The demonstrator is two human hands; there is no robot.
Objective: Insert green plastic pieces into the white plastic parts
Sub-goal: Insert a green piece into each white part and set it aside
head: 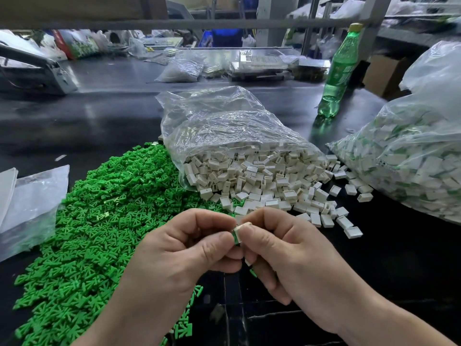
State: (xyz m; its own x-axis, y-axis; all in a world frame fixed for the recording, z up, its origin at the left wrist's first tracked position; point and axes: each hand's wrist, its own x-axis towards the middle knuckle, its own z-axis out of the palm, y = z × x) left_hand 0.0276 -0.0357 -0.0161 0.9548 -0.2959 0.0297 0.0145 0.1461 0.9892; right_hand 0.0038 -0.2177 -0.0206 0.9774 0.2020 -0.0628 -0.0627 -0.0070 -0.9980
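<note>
White part holding green piece, pinched by left hand, right hand

Dark glossy table, with a green bottle, yellow-capped and upright, at 2 o'clock, and flat clear bags overlapping at 9 o'clock. Farther back on the table, a small filled bag lies at 12 o'clock, just beside a stack of clear trays, and a grey metal machine sits at 10 o'clock. A grey rail crosses the top, a blue crate beyond it at 12 o'clock; a cardboard box stands at 2 o'clock, past the bottle.
</note>
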